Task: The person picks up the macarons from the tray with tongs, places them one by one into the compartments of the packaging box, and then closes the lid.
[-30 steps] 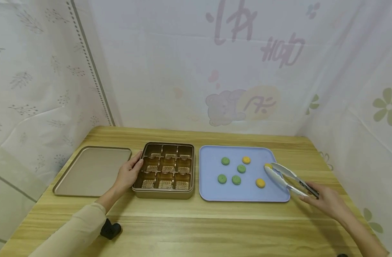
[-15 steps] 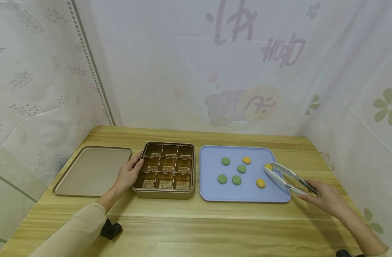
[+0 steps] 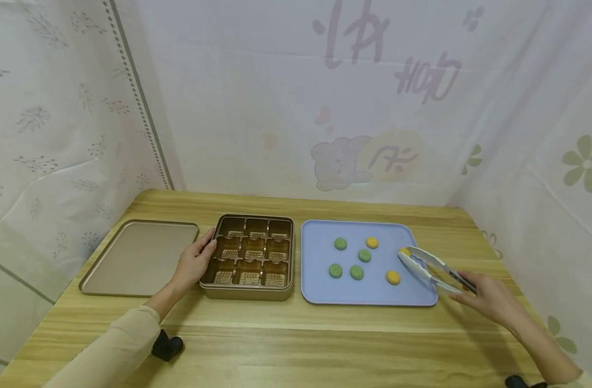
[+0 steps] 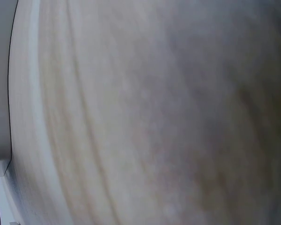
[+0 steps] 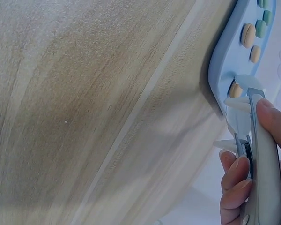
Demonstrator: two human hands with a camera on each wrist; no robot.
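Note:
My left hand holds the left side of a gold tin box, its thumb at the rim. A brown divided insert with several bare compartments fills the box. In my right hand is a pair of metal tongs, reaching over the right side of a blue tray. A yellow macaron lies between the tong tips, partly hidden by them. Two more yellow macarons, one nearer the front, and several green macarons lie on the tray. The right wrist view shows fingers and thumb around the tongs.
A shallow gold lid lies left of the box on the wooden table. A small black object is by the left sleeve. Patterned white cloth hangs behind and at both sides. Mostly blurred tabletop fills the left wrist view.
The tongs have drawn slightly closer together around the yellow macaron, with the right hand shifting a little left. The left hand and the box stay in place.

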